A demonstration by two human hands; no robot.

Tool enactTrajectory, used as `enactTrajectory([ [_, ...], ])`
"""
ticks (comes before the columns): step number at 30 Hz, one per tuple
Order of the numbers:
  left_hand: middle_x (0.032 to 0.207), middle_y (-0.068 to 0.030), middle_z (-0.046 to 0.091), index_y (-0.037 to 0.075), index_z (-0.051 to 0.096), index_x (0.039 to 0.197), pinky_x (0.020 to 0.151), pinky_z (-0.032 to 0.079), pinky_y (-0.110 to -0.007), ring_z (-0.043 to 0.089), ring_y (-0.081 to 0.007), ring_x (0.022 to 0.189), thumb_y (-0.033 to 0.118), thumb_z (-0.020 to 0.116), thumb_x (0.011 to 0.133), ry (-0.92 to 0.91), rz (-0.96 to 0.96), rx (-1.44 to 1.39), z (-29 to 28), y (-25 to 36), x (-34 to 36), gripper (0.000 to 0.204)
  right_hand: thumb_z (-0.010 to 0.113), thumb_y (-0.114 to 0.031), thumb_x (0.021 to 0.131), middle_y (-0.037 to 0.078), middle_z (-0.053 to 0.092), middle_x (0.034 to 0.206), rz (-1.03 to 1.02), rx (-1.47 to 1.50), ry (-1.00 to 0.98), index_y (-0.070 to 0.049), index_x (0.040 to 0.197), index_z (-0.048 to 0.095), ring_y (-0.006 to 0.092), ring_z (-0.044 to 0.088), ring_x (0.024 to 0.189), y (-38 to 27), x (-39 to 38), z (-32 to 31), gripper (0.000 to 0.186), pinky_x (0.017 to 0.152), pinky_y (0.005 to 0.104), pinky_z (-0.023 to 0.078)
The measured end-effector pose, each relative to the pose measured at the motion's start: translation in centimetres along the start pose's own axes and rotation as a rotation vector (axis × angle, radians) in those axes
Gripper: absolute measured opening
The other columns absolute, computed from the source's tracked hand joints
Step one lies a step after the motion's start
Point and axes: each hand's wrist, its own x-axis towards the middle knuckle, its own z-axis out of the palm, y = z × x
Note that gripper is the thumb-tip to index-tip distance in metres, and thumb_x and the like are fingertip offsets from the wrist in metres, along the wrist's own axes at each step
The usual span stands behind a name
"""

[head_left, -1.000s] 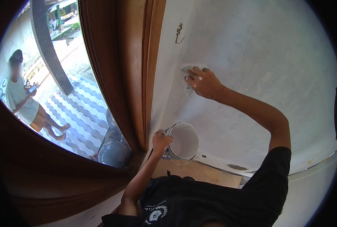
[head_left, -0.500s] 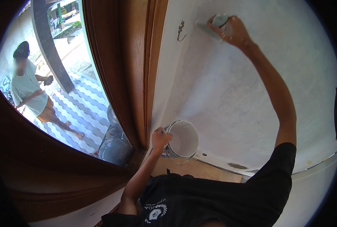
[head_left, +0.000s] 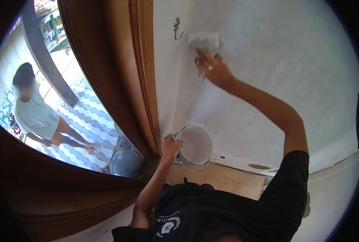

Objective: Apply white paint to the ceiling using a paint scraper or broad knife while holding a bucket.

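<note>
My right hand (head_left: pixel 215 68) is raised against the wall and grips a wide, flat-headed tool (head_left: pixel 203 40). Its head is whitish and grey-green, lying crosswise near the wall's inner corner; blur hides whether it is a brush or a scraper. Pale smears show on that hand's fingers. Lower down, my left hand (head_left: pixel 172 146) is closed on the left rim of a white bucket (head_left: pixel 196 146). The bucket tilts so that its pale inside shows, and its wire handle hangs loose below the rim.
A metal hook (head_left: pixel 177 29) sticks out beside the corner. Left of it is a brown wooden frame (head_left: pixel 127 72) around an opening. Outside, a person in a light shirt (head_left: pixel 40 115) stands on patterned tiles. A tan board (head_left: pixel 224 179) lies below the bucket.
My right hand has moved down and left with the tool, whose head has turned crosswise. My left hand still holds the bucket. The person outside has changed stance, and the whole view has shifted.
</note>
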Motion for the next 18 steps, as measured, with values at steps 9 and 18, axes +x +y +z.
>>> enactTrajectory([
  [9, 0.066, -0.0199, 0.057, -0.004, 0.057, 0.071, 0.059, 0.044, -0.04, 0.053, -0.0337, 0.061, 0.021, 0.068, 0.051, -0.09, -0.14, -0.021, -0.8, 1.1, -0.3, 0.034, 0.066, -0.009, 0.077, 0.017, 0.064, 0.12, 0.186, 0.482, -0.114, -0.005, 0.096, 0.067, 0.0248, 0.062, 0.095, -4.1, 1.8, -2.9, 0.019, 0.063, 0.0326, 0.056],
  [18, 0.069, -0.0216, 0.058, -0.004, 0.058, 0.073, 0.06, 0.046, -0.04, 0.057, -0.0355, 0.063, 0.023, 0.068, 0.051, -0.045, -0.102, 0.029, 0.0, 0.8, 0.0, 0.036, 0.071, -0.01, 0.083, 0.012, 0.071, 0.081, 0.641, 0.921, 0.3, -0.007, 0.088, 0.069, 0.0252, 0.07, 0.066, -0.1, 0.8, 1.0, 0.007, 0.058, 0.0329, 0.056],
])
